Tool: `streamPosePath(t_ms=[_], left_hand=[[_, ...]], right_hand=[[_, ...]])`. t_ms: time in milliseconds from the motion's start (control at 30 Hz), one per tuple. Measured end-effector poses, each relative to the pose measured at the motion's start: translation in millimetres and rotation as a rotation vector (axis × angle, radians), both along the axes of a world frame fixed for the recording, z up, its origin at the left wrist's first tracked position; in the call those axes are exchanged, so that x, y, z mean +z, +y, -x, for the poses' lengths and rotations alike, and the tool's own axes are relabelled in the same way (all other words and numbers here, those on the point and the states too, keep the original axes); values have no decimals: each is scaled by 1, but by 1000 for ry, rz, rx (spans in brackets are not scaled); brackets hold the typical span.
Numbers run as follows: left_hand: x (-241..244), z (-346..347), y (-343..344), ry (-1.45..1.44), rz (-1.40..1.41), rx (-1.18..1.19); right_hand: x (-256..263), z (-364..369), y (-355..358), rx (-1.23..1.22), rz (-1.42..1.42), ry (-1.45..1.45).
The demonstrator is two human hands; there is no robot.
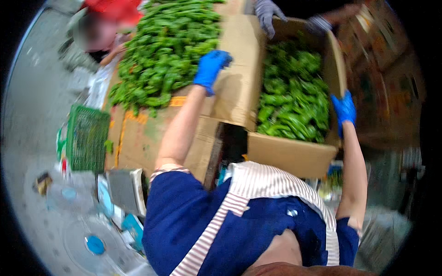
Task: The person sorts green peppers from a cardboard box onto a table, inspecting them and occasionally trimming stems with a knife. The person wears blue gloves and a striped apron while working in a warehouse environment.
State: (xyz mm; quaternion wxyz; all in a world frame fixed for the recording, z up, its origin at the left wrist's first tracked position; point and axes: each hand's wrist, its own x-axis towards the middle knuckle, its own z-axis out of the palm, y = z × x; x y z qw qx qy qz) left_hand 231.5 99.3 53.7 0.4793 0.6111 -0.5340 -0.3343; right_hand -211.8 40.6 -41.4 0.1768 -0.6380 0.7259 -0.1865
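My left hand, in a blue glove, is above the cardboard-covered table at the right edge of a heap of green peppers. Its fingers look curled, but whether anything is inside them is hidden. A cardboard box stands to the right, largely filled with green peppers. My right hand, also blue-gloved, grips the box's right wall, thumb and fingers spread across its edge.
At the box's far side are another person's grey-gloved hands. Someone's bare hand reaches to the heap's left side. A green plastic basket stands left of the table, and stacked cartons rise on the right.
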Motion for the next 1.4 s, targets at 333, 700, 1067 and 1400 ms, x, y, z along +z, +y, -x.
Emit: streamPosePath(t_ms=[333,700,1067,1400], left_hand=[[-46,139,-33,-623,-403,-693],[-177,222,-20,-707,-322,-1135],[-137,246,5,-806,-213,-1052],[-107,216,-25,-175,-469,-1006]], right_hand=[[0,-7,-2,-68,21,98],[7,-11,-5,-87,-14,105],[4,-10,-3,-82,12,59],[8,-11,1,-76,0,71]])
